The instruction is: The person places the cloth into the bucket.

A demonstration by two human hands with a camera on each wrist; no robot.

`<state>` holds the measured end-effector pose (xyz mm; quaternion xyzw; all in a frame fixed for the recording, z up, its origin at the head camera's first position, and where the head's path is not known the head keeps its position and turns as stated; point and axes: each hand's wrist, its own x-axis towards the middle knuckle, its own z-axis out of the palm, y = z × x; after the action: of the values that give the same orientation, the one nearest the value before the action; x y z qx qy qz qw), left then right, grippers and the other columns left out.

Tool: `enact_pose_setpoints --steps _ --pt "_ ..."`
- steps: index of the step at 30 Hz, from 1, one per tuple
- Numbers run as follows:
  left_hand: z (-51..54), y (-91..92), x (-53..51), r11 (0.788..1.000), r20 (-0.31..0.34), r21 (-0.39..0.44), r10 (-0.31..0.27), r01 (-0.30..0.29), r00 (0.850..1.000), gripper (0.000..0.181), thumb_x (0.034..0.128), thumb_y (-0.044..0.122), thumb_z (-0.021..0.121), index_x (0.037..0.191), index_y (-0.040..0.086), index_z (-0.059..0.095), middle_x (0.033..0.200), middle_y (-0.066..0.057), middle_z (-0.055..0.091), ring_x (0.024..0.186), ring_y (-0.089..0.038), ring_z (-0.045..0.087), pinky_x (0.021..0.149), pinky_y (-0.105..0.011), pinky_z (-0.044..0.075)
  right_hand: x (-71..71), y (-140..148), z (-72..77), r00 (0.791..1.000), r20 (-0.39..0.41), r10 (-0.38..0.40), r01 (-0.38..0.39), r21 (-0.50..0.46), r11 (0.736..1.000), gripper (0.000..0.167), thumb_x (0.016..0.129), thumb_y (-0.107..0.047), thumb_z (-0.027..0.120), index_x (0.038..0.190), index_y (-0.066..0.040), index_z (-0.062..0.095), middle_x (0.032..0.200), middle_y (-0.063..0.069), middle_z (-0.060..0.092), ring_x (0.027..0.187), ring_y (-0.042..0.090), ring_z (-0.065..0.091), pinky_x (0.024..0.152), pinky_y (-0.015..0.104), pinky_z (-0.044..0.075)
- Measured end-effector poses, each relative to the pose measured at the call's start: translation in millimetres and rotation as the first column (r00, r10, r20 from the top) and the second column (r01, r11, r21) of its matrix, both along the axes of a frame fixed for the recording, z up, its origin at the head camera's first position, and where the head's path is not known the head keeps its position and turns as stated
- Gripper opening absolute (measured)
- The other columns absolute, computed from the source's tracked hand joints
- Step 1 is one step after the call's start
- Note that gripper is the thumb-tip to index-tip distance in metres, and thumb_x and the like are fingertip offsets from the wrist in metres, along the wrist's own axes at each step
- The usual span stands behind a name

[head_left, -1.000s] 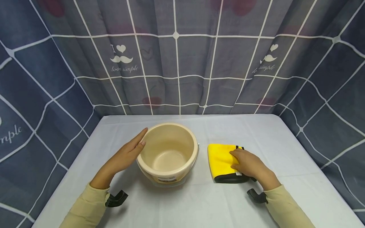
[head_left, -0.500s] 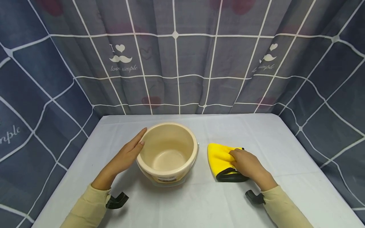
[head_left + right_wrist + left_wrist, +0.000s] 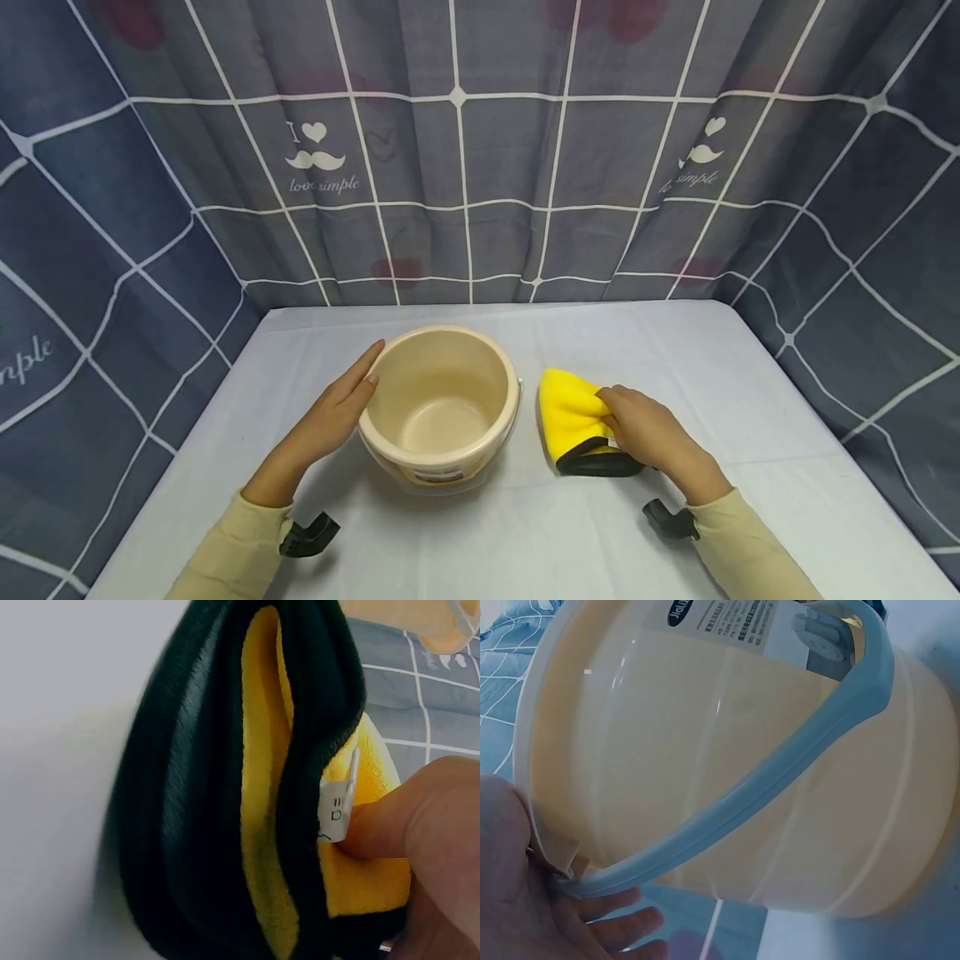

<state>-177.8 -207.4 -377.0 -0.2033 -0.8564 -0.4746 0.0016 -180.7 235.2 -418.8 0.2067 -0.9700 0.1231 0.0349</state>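
A cream bucket (image 3: 442,400) stands upright on the white table, its inside bare. My left hand (image 3: 327,417) rests against its left rim with fingers extended. In the left wrist view the fingers lie beside the bucket wall (image 3: 705,750), near the end of its blue-grey handle (image 3: 742,806). To the right of the bucket, my right hand (image 3: 651,427) pinches a folded yellow cloth (image 3: 566,412) with black edging. The right wrist view shows the thumb (image 3: 382,825) pressed on the cloth (image 3: 371,881) by a small white tag (image 3: 335,810).
A white cloth covers the table (image 3: 525,542). Grey checked curtains (image 3: 510,167) hang behind it and at both sides. Dark curved pieces (image 3: 309,535) are fixed at both sleeve cuffs.
The right hand has closed on the cloth, which is now bunched, with its left part raised and shifted slightly left. The left hand has stayed at the bucket's rim.
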Motion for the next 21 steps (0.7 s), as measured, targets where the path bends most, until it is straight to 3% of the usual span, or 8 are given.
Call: enact_pose_setpoints --steps 8,21 --pt "-2.8 0.2 0.2 1.000 -0.008 0.027 -0.003 0.004 1.000 0.054 0.1125 0.021 0.034 0.162 0.004 0.021 0.166 -0.017 0.021 0.152 -0.035 0.019 0.121 -0.043 0.017 3.7 -4.8 14.6 1.000 -0.008 -0.001 0.001 -0.013 1.000 0.028 0.094 -0.005 0.072 0.120 0.000 0.064 0.102 0.006 0.066 0.089 0.021 0.062 0.082 0.045 0.056" --pt "-5.1 1.9 0.4 0.999 -0.011 0.042 0.005 -0.005 1.000 0.054 0.1126 0.022 0.032 0.162 0.003 0.020 0.165 -0.019 0.022 0.152 -0.036 0.019 0.120 -0.051 0.017 3.9 -8.2 37.8 0.995 -0.096 0.028 -0.032 -0.045 0.998 0.026 0.093 -0.001 0.071 0.118 0.002 0.064 0.101 0.008 0.066 0.086 0.022 0.061 0.081 0.045 0.055"
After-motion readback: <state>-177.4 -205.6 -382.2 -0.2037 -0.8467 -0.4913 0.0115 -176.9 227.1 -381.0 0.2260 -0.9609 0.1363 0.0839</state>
